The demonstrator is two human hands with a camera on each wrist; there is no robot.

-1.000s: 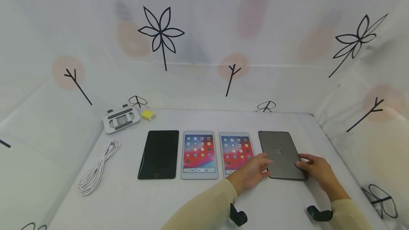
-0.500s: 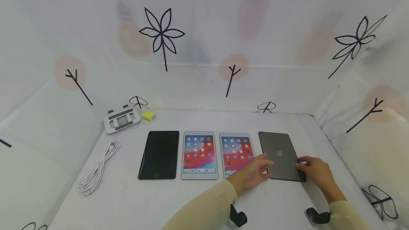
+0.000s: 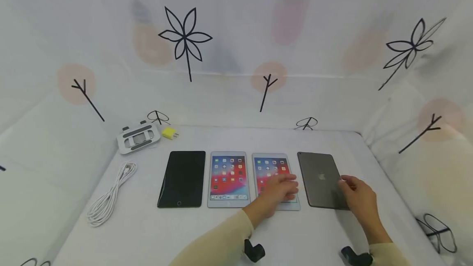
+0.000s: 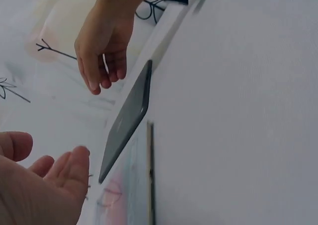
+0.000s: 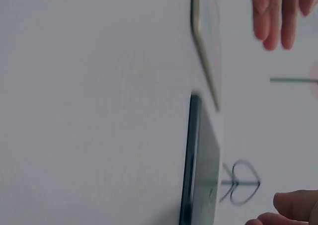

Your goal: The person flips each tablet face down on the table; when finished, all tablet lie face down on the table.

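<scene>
My left hand [image 3: 275, 192] hovers over the lower part of the right-hand white tablet [image 3: 271, 163], fingers loosely extended and holding nothing. A grey tablet [image 3: 319, 180] lies back side up to its right. Beside that tablet's right edge is my right hand [image 3: 360, 200], fingers loosely bent. In the left wrist view a gap shows between the right hand [image 4: 107, 46] and the grey tablet [image 4: 128, 118], and my left hand [image 4: 44, 185] is also apart from it. The right wrist view shows the grey tablet [image 5: 201, 170] with right-hand fingers [image 5: 293, 207] off its surface.
Another white tablet [image 3: 228, 175] with a lit screen and a black tablet [image 3: 182, 180] lie to the left. Farther left are a coiled white cable [image 3: 107, 204], a white and grey stand [image 3: 138, 138] and a yellow plug adapter [image 3: 169, 133]. Patterned white cloth walls enclose the table.
My left hand has moved left, from the grey tablet's left edge to over the white tablet. My right hand has come off the grey tablet's edge, which was turned slightly earlier.
</scene>
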